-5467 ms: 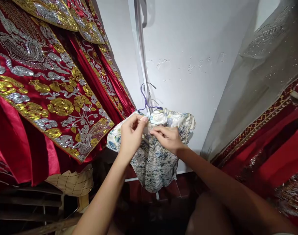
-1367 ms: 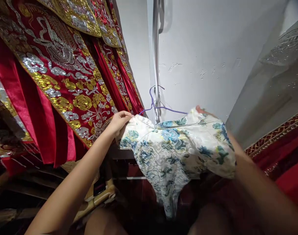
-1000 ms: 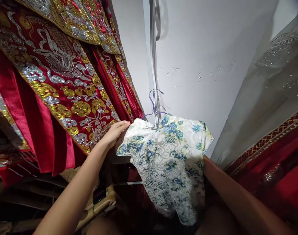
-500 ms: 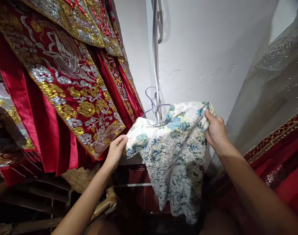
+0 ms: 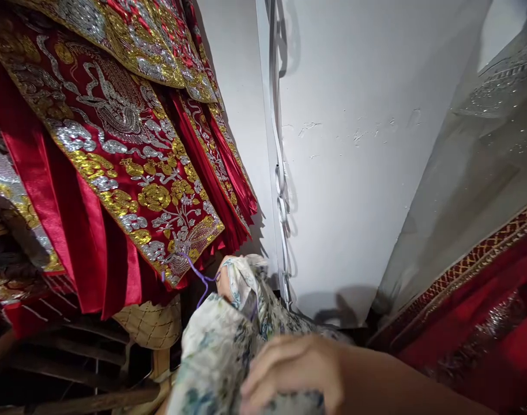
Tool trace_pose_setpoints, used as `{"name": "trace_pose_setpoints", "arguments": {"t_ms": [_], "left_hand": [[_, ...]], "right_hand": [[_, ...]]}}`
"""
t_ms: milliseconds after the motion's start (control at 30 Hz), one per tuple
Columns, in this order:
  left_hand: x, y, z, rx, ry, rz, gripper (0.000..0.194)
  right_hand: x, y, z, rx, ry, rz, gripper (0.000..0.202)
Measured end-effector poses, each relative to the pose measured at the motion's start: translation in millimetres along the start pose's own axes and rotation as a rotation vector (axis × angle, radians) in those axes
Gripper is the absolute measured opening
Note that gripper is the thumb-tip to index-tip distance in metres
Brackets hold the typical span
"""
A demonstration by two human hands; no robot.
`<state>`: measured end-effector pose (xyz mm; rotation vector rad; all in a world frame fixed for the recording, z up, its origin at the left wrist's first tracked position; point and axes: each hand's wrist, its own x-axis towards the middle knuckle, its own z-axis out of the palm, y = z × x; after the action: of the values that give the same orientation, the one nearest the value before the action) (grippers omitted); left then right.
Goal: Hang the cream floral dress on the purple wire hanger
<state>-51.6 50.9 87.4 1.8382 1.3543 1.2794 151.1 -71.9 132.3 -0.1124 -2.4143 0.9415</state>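
Note:
A white short-sleeved garment with a blue and green floral print [image 5: 215, 334] is bunched up at the bottom centre. The purple wire hanger [image 5: 204, 278] pokes out at its upper left. Beside the hanger, part of my left hand [image 5: 224, 282] shows, closed on the garment; cloth covers most of it. My right hand [image 5: 293, 369], blurred, lies over the front of the garment with its fingers loosely apart and slightly curved.
Red costumes with gold and silver embroidery [image 5: 155, 196] hang at the left. A wooden chair [image 5: 86, 346] is below them. White straps [image 5: 281, 190] hang against the white wall [image 5: 345, 219]. Sheer and red fabrics [image 5: 475, 276] hang at the right.
The garment, spread out between both hands before, has come down closer and is now bunched. My left hand has moved to the hanger's neck; my right hand has let go of the sleeve.

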Motion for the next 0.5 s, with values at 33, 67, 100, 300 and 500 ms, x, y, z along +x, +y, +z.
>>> {"name": "trace_pose_setpoints", "arguments": {"t_ms": [33, 67, 100, 300, 500], "left_hand": [[-1.0, 5.4, 7.0, -0.054, 0.011, 0.006, 0.042], [-3.0, 11.7, 14.2, -0.118, 0.014, 0.015, 0.043], [-6.2, 18.5, 21.0, -0.218, 0.005, 0.026, 0.041], [-42.9, 60.2, 42.1, -0.9, -0.334, 0.024, 0.023], [-44.2, 77.9, 48.0, -1.09, -0.384, -0.159, 0.019]], "right_hand": [[-3.7, 4.8, -6.4, -0.068, 0.085, 0.09, 0.051], [-7.9, 10.4, -13.6, -0.169, 0.184, 0.184, 0.055], [-12.3, 16.7, -20.3, -0.288, 0.277, 0.272, 0.063], [-39.9, 54.6, -15.4, -0.726, 0.307, 0.45, 0.129], [-59.2, 75.1, 11.4, -0.847, 0.51, 0.454, 0.118]]}}
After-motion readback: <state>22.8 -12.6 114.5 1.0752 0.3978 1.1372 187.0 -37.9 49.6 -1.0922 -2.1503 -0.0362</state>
